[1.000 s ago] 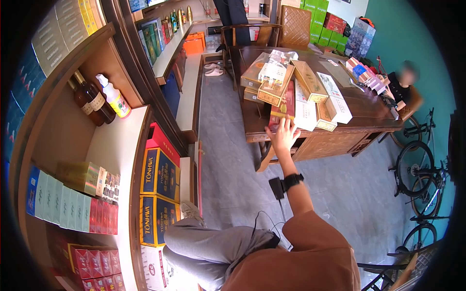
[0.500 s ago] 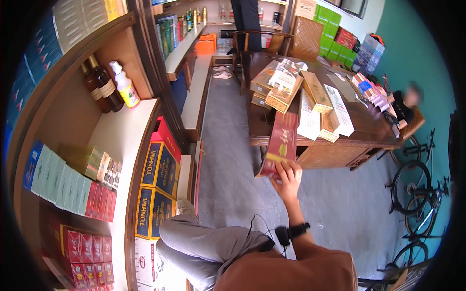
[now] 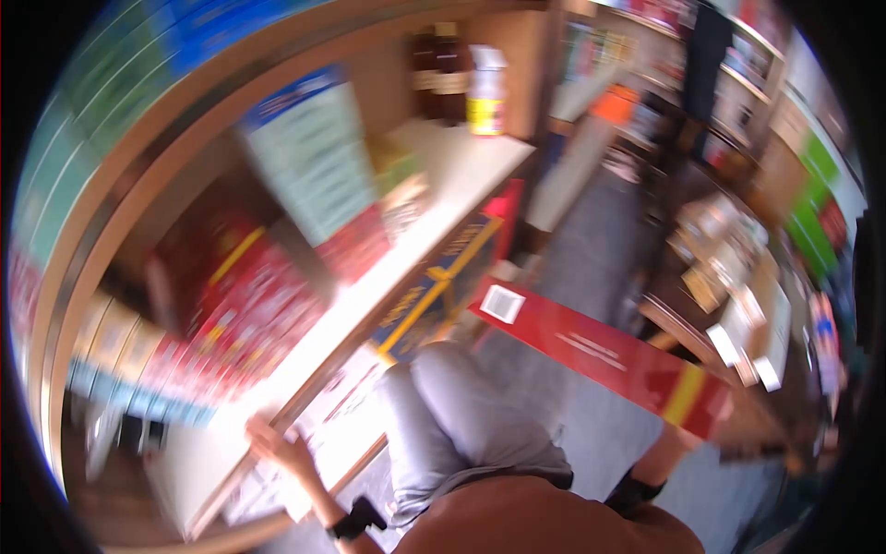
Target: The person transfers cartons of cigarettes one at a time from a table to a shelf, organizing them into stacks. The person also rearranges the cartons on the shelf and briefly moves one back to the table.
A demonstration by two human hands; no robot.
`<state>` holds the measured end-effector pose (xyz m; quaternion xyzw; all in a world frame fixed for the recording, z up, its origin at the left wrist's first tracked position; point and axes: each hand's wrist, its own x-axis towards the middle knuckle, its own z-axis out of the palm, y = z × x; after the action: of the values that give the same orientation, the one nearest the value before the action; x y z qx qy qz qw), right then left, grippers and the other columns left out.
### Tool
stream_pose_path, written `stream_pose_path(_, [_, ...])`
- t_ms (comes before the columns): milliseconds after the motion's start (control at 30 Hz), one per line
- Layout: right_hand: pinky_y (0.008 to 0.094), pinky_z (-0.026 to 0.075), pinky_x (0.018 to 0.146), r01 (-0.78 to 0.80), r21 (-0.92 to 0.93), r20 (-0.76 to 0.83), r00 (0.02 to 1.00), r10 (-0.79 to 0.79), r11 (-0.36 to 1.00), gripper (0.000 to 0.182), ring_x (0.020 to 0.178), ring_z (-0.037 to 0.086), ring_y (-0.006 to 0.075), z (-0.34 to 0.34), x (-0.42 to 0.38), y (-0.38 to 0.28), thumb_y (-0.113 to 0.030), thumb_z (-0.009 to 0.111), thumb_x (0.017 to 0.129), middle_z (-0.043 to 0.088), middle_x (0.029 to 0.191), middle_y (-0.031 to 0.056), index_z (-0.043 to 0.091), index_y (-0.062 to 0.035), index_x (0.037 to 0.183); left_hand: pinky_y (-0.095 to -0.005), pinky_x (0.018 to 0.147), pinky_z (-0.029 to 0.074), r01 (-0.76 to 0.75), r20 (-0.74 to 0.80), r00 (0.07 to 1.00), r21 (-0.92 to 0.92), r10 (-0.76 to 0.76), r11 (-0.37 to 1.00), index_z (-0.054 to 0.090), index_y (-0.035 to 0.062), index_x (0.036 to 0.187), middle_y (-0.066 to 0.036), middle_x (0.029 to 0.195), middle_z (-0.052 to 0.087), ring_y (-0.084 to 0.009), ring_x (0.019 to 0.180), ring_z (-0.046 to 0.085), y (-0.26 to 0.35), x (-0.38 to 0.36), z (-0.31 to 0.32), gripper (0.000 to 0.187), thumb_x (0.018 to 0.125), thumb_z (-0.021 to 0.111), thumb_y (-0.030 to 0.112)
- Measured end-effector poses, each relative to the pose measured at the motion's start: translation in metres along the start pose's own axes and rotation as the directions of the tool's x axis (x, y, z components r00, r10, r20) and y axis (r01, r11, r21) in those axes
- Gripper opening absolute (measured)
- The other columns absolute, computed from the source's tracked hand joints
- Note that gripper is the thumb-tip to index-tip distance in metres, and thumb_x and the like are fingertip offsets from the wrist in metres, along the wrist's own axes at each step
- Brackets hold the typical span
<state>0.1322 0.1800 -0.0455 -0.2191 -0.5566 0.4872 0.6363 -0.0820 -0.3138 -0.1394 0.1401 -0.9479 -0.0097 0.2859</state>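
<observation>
My right hand (image 3: 685, 437) grips one end of a long, flat red carton (image 3: 591, 355), fingers mostly hidden behind it. A yellow band crosses the carton near that hand, and a white barcode label marks the far end. The carton is held up in front of my knees, slanting across the view. At the lower left, my left hand (image 3: 279, 450) is at the front edge of the shelf (image 3: 318, 383), with thumb and fingers apart and nothing seen in them. Blurred red packs (image 3: 268, 323) are stacked on the shelf just beyond it.
Pale green boxes (image 3: 314, 157), dark bottles (image 3: 449, 78) and a white-and-yellow bottle (image 3: 486, 92) stand on the shelf. Below are blue-and-yellow cases (image 3: 434, 286). A wooden desk (image 3: 678, 319) with several long boxes is at right; a person in dark trousers (image 3: 706, 65) stands behind.
My view has swung left toward the shelves. The red carton has moved from near the desk to in front of my knees, still in my right hand. My left hand has come into view.
</observation>
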Motion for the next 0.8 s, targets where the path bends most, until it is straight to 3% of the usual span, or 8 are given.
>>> stream_pose_path(33, [0.0272,0.04,0.068,-0.178,0.153,-0.085,0.978,0.193,0.972,0.03,0.075,0.046,0.0162,0.011,0.0,0.005,-0.023,0.051,0.081,0.046,0.088,0.0066,0.048,0.0011,0.098,-0.0459,0.099,0.021,0.022,0.027,0.999,0.014,-0.022,1.0,0.032,0.002,0.126,-0.021,0.129,0.031,-0.0352,0.12,0.028,0.002,0.0,-0.006,0.07,0.065,0.062,0.017])
stream_pose_path(100, [0.0297,0.04,0.069,0.258,-0.166,0.163,0.959,-0.232,0.952,0.02,0.076,0.047,0.0172,0.03,0.017,0.009,-0.022,0.042,0.083,0.046,0.085,0.0066,0.047,-0.0037,0.09,-0.0455,0.099,0.021,0.033,0.039,0.999,0.011,-0.033,0.999,0.031,0.0021,0.127,-0.022,0.129,0.03,-0.0347,0.121,0.026,0.002,-0.001,-0.012,0.073,0.062,0.062,0.015])
stream_pose_path(333, [0.035,0.046,0.065,0.625,0.394,0.039,0.721,-0.692,0.674,0.017,0.079,0.05,0.0231,0.193,-0.061,-0.068,-0.015,0.053,0.077,0.052,0.085,0.01,0.048,-0.0031,0.088,-0.0462,0.099,0.022,-0.008,0.001,1.0,0.044,0.008,0.999,0.034,-0.0028,0.124,-0.027,0.127,0.03,-0.0384,0.12,0.028,0.003,-0.002,-0.018,0.064,0.068,0.053,0.021])
stream_pose_path(467, [0.038,0.05,0.062,0.596,0.605,0.161,0.558,-0.814,0.528,0.019,0.081,0.052,0.0264,0.268,-0.091,-0.09,-0.011,0.06,0.073,0.055,0.085,0.0119,0.049,-0.0028,0.086,-0.0464,0.099,0.022,0.005,0.003,1.0,0.006,-0.006,1.0,0.035,-0.0031,0.123,-0.027,0.127,0.03,-0.0382,0.12,0.028,0.006,-0.001,-0.02,0.062,0.068,0.052,0.02])
stream_pose_path(533, [0.0413,0.048,0.073,0.554,0.662,0.363,0.352,-0.863,0.505,0.031,0.089,0.052,0.0267,0.295,-0.096,-0.088,-0.011,0.065,0.067,0.056,0.093,0.0107,0.055,-0.0042,0.095,-0.0467,0.097,0.024,-0.004,-0.027,1.0,0.026,0.005,1.0,0.034,-0.0007,0.124,-0.025,0.127,0.032,-0.0376,0.118,0.03,0.005,-0.002,-0.017,0.063,0.069,0.055,0.021])
stream_pose_path(600, [0.0404,0.045,0.082,0.608,0.662,0.431,0.17,-0.886,0.439,0.043,0.097,0.05,0.0249,0.334,-0.108,-0.085,-0.007,0.069,0.057,0.056,0.1,0.0072,0.059,-0.0083,0.099,-0.047,0.097,0.024,0.003,-0.019,1.0,0.02,-0.002,1.0,0.035,-0.001,0.124,-0.026,0.127,0.032,-0.0378,0.118,0.03,0.005,-0.002,-0.02,0.063,0.069,0.056,0.022])
stream_pose_path(767, [0.0388,0.039,0.09,0.441,0.632,0.648,0.151,-0.747,0.637,0.065,0.109,0.041,0.0281,0.403,-0.136,-0.066,0.003,0.071,0.046,0.047,0.113,0.0057,0.053,-0.0118,0.106,-0.0481,0.096,0.024,-0.013,-0.026,1.0,-0.011,0.013,1.0,0.034,-0.0017,0.124,-0.027,0.127,0.031,-0.0391,0.118,0.029,0.005,-0.001,-0.022,0.066,0.067,0.057,0.023])
stream_pose_path(800, [0.0391,0.039,0.091,0.406,0.632,0.679,0.122,-0.724,0.66,0.061,0.11,0.04,0.0287,0.413,-0.135,-0.068,-0.006,0.074,0.051,0.045,0.115,0.0063,0.051,-0.012,0.107,-0.0481,0.096,0.024,-0.008,-0.027,1.0,-0.014,0.008,1.0,0.034,-0.0017,0.124,-0.027,0.127,0.031,-0.0391,0.118,0.029,0.005,-0.001,-0.022,0.066,0.067,0.057,0.023])
